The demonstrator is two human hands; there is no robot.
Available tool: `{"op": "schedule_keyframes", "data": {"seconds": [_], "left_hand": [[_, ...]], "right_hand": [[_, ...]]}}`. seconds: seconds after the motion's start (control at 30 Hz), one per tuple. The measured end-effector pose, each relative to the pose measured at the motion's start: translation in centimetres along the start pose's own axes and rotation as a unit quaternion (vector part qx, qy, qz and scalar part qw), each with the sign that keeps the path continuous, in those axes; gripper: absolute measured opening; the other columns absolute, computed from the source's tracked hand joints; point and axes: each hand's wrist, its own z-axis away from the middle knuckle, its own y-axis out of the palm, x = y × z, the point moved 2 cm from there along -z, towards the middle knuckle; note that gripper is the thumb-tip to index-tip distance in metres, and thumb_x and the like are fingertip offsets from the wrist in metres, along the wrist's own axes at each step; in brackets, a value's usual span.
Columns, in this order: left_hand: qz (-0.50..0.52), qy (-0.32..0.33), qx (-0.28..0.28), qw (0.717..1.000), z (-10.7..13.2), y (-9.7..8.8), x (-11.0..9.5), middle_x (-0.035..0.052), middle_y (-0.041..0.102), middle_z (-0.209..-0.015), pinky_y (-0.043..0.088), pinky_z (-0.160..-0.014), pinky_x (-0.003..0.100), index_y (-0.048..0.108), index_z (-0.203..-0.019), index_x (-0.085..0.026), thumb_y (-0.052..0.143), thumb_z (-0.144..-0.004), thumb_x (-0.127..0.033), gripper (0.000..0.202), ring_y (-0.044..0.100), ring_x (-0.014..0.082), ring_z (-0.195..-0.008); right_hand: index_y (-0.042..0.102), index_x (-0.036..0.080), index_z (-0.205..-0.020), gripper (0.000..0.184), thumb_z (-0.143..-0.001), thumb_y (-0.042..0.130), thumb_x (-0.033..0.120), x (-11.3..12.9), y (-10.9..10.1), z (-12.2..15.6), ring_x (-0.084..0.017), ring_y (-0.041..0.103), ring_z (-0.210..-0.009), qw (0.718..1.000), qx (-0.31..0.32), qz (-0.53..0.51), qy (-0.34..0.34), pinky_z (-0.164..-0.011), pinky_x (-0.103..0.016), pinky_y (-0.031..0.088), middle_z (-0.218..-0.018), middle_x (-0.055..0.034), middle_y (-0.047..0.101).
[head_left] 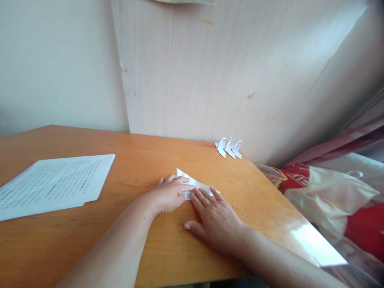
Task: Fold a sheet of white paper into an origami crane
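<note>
A folded piece of white paper (200, 184) lies on the wooden table (144, 156), with pointed corners at its upper left and right. My left hand (171, 194) rests on its left part, fingers stretched toward the right. Against the paper's lower right side lies my right hand (216, 219), flat, with the fingers extended and the thumb spread out to the left over the table. The fingertips of both hands come close together near the paper's middle. Part of the paper is hidden under the fingers.
Three folded white paper shapes (229, 148) stand in a row at the table's far right corner. A stack of printed sheets (60, 182) lies on the left. A pale wood panel (192, 80) rises behind the table. Red and cream bags (327, 196) sit beyond the right edge.
</note>
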Motion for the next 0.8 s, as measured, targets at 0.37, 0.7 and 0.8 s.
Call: {"op": "schedule_keyframes", "data": {"seconds": [0.37,0.7,0.8], "left_hand": [[-0.017,0.001,0.003,1.0,0.0,0.0,0.2,-0.0067,0.036,-0.161,0.029,-0.113,0.051,0.052,-0.14,-0.048,0.04,-0.093,-0.027,0.053,0.033,0.0277,-0.145],[-0.006,-0.002,0.01,1.0,-0.1,0.2,0.7,-0.0064,0.033,-0.163,0.026,-0.114,0.055,0.05,-0.141,-0.05,0.04,-0.094,-0.031,0.052,0.028,0.0286,-0.148],[-0.008,-0.005,0.011,1.0,0.0,-0.1,0.5,-0.0067,0.033,-0.163,0.026,-0.115,0.054,0.051,-0.141,-0.049,0.04,-0.093,-0.028,0.054,0.028,0.0286,-0.148]], "right_hand": [[0.042,0.008,-0.151,0.085,-0.095,0.036,0.071,-1.0,-0.7,1.3,-0.031,0.033,-0.147,1.0,-0.008,0.012,0.01,-0.124,-0.051,0.013,-0.155,-0.0196,0.041],[0.049,0.008,-0.146,0.078,-0.097,0.035,0.067,-3.0,-0.9,2.9,-0.033,0.039,-0.144,0.996,-0.007,0.06,0.06,-0.122,-0.053,0.015,-0.15,-0.0207,0.048],[0.052,0.008,-0.144,0.074,-0.098,0.038,0.064,-3.8,-1.1,3.6,-0.033,0.04,-0.143,0.995,-0.014,0.066,0.075,-0.122,-0.054,0.016,-0.15,-0.0207,0.048]]}}
